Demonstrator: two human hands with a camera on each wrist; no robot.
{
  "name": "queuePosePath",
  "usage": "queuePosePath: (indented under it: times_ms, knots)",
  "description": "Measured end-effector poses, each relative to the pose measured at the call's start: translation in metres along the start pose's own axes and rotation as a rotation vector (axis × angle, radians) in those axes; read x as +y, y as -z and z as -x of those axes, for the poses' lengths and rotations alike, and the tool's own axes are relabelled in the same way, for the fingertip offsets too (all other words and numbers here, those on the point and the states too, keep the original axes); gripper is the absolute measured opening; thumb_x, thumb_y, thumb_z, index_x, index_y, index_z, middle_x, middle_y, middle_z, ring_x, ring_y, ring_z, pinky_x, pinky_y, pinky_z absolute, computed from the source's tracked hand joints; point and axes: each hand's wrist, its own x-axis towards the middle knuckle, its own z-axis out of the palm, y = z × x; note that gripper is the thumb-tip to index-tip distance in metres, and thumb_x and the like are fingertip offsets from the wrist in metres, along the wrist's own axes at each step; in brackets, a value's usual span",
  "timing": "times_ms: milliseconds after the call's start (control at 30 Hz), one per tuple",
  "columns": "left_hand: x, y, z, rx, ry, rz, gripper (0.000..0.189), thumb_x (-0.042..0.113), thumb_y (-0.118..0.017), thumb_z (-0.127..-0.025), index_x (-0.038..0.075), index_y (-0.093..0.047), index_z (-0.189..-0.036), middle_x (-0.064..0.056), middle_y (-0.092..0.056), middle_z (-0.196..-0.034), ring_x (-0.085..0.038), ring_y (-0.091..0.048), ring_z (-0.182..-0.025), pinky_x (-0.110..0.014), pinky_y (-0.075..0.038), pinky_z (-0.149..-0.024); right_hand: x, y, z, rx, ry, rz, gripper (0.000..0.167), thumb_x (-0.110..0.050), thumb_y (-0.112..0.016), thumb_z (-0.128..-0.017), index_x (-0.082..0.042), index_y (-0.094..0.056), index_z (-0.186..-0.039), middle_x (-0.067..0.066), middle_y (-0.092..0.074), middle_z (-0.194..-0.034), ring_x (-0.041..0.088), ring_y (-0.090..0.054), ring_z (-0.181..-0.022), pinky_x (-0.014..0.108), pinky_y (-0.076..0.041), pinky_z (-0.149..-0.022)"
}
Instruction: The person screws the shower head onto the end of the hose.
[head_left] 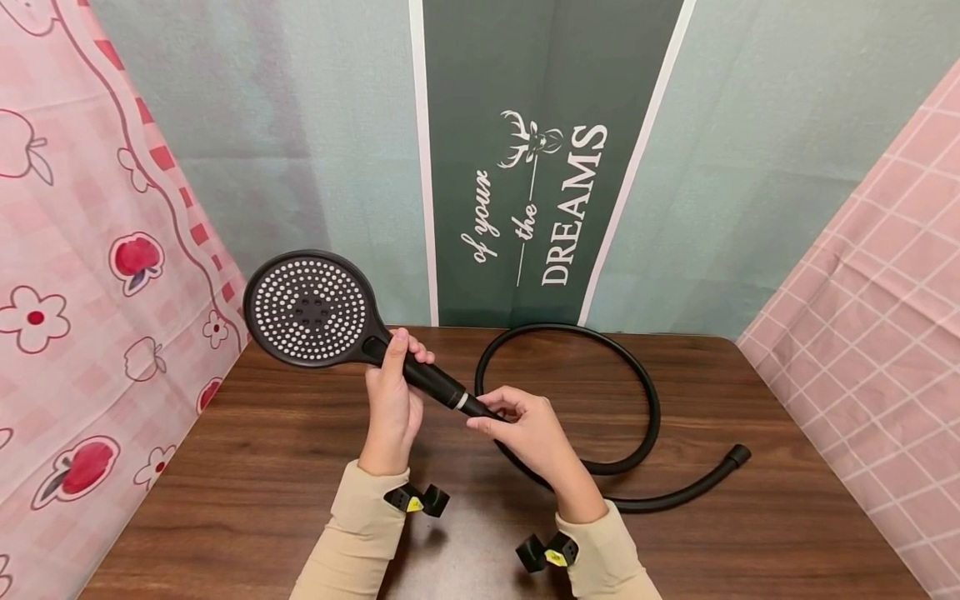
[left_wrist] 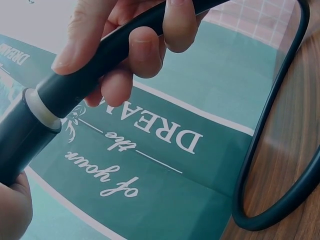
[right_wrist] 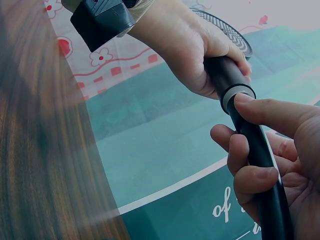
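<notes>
Three cloths (head_left: 555, 167) around wooden table (head_left: 247, 483), left grip (head_left: 393, 396) round showerhead handle (head_left: 435, 382), right grip (head_left: 528, 429) round hose (head_left: 654, 408).

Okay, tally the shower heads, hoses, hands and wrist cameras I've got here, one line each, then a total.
Shower heads: 1, a black shower head
Hoses: 1, a black hose
Hands: 2, left hand and right hand
Wrist cameras: 2
Total: 6

The shower head (head_left: 311, 310) looks smooth, satin plastic; the hose (head_left: 654, 408) smooth, rubbery; the surface (head_left: 262, 500) wood-grained; the sleeves (head_left: 363, 517) matt cloth.
</notes>
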Motion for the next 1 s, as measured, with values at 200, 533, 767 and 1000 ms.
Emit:
queuePosePath:
  times_ms: [200,533,767,1000]
  knots:
    - [0.0009,0.0002,0.0004,-0.009,-0.003,0.0,0.013,0.012,-0.055,-0.101,0.01,-0.052,-0.09,0.001,-0.058,-0.072,-0.008,-0.058,-0.062,-0.02,-0.057,-0.065,-0.0002,0.0004,-0.0003,-0.002,-0.007,0.01,0.019,-0.02,-0.082,-0.082,-0.013,-0.075,-0.098,0.006,-0.073,-0.085,0.009,-0.061,-0.065,0.023,-0.051,-0.059]
    - [0.0016,0.0004,0.0007,-0.019,-0.003,-0.001,0.013,0.013,-0.056,-0.101,0.009,-0.052,-0.09,0.001,-0.059,-0.072,-0.008,-0.058,-0.063,-0.02,-0.057,-0.065,-0.0007,0.0011,-0.0008,-0.004,-0.014,0.026,0.022,-0.02,-0.083,-0.081,-0.012,-0.075,-0.099,0.007,-0.074,-0.086,0.008,-0.062,-0.069,0.022,-0.051,-0.061]
    - [0.0013,-0.0003,0.0009,-0.019,0.001,0.001,0.013,0.013,-0.056,-0.101,0.01,-0.051,-0.09,0.001,-0.058,-0.072,-0.008,-0.057,-0.062,-0.02,-0.056,-0.065,-0.0021,0.0012,-0.0007,0.001,0.012,0.032,0.035,-0.019,-0.083,-0.08,-0.009,-0.07,-0.111,0.009,-0.077,-0.09,0.007,-0.067,-0.079,0.021,-0.05,-0.066]
    - [0.0009,-0.0003,0.0008,-0.011,0.0,-0.003,0.012,0.012,-0.056,-0.101,0.009,-0.052,-0.09,0.001,-0.059,-0.072,-0.008,-0.058,-0.062,-0.02,-0.056,-0.065,-0.0022,0.0012,-0.0017,0.022,0.004,0.039,0.028,-0.015,-0.085,-0.078,-0.008,-0.067,-0.097,0.009,-0.077,-0.084,0.005,-0.067,-0.074,0.02,-0.049,-0.064]
